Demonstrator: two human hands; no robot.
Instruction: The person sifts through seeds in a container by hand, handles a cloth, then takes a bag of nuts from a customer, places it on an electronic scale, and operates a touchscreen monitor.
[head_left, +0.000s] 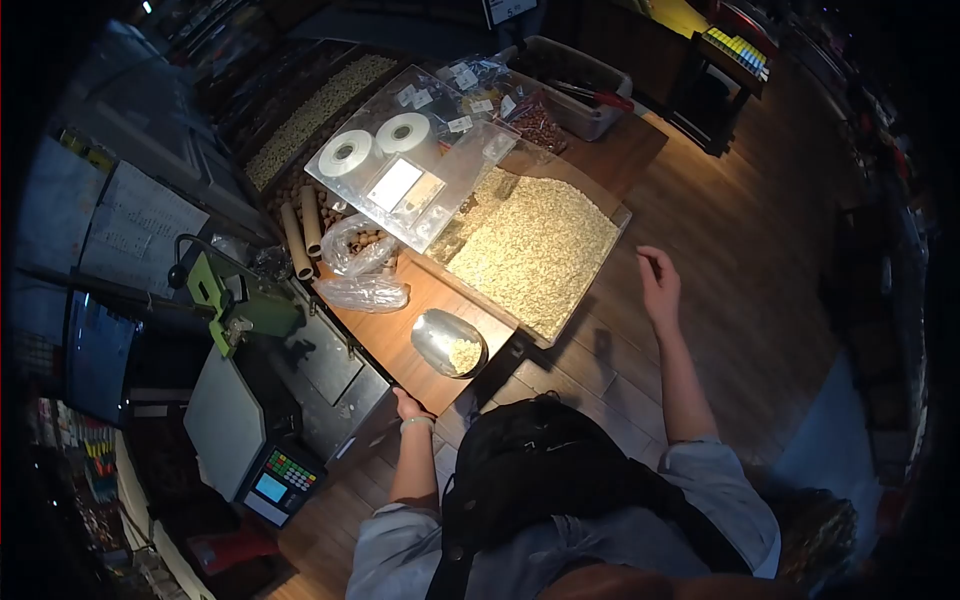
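Left to right. Green bag sealer [208,287] stands off the left edge of the worktop [470,310]. Cardboard tubes [294,240] lie near that edge. Crumpled clear plastic bags [365,293] sit next to them; can't tell if anything's inside. Two white film rolls [350,152] sit on a clear lid [425,228].

Left hand [410,404] is on the worktop's near corner. Fingers partly hidden, can't tell how tight that grip is.

Metal scoop [433,338] lies by the same corner, small heap of pale flakes at one end. Clear bin [548,341] at the right edge: heaped with flakes, partly uncovered. Progress, my read: one small portion is scooped, bulk remains in bin, none visibly bagged.

Right hand [660,288] hangs past the bin, over the floor: grip loose, fingers slightly curled, holding nothing.
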